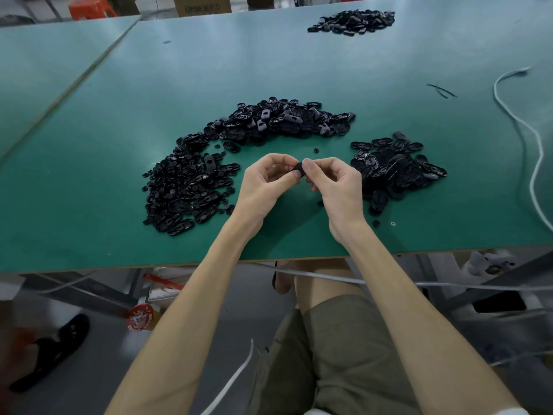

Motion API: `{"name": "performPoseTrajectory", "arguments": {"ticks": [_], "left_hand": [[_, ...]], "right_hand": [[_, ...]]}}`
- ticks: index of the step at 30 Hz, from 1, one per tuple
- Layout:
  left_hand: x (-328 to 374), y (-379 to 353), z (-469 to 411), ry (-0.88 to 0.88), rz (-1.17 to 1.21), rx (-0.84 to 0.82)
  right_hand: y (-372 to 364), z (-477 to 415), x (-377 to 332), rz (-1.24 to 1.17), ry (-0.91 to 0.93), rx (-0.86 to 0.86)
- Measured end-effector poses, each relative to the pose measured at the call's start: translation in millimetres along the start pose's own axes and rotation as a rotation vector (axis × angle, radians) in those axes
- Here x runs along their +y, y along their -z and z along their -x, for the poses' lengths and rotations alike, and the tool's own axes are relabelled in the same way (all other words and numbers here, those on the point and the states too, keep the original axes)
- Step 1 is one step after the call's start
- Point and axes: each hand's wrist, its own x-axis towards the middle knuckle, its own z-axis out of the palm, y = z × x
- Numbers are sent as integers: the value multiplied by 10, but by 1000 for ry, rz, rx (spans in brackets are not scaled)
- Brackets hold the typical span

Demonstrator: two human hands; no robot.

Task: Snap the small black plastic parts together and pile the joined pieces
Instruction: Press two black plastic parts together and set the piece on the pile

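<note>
Head view: one camera, looking down past my bare forearms onto the green table (119,85).
Hands: two, both mine, held close together just above the table near its front edge.
Heaps: three piles of small black plastic parts lying on the table.
Big heap (227,130): the largest, a curved band running from my left round to beyond my hands. It mixes oval shells with many tiny round bits.
Right heap (395,169): smaller, mostly oval pieces, just beside my right hand.
Far heap (353,20): near the table's far edge, well apart from the other two.
Loose bits: I count three strays. One black bit (316,150) lies beyond my fingers, another black bit (376,223) sits near my right wrist, and a pale ring (393,224) lies just beside that one.
Cable: one white cable (541,148) snaking down the table's right side.
Container: one cardboard box (203,6) beyond the far edge; I cannot see what is in it.
Black part (299,169): one piece in view, caught between my two hands above the bare green. I cannot tell whether it is a single part or two pressed together.
Left hand (263,184): palm turned inward, fingers curled, thumb and forefinger pinching the part's left end.
Right hand (338,187): thumb on top of the part's right end, fingers curled under, gripping it.
</note>
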Motion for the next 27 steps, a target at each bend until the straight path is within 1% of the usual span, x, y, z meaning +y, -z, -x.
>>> {"name": "performPoseTrajectory", "arguments": {"ticks": [7, 15, 27], "left_hand": [[-33, -7, -10, -1, -16, 46], [-59, -24, -19, -11, -18, 63], [-80, 2, -30, -33, 13, 30]], "right_hand": [[-12, 0, 9, 65, -11, -31], [-22, 1, 5, 120, -4, -39], [-16, -4, 7, 122, -12, -16]]}}
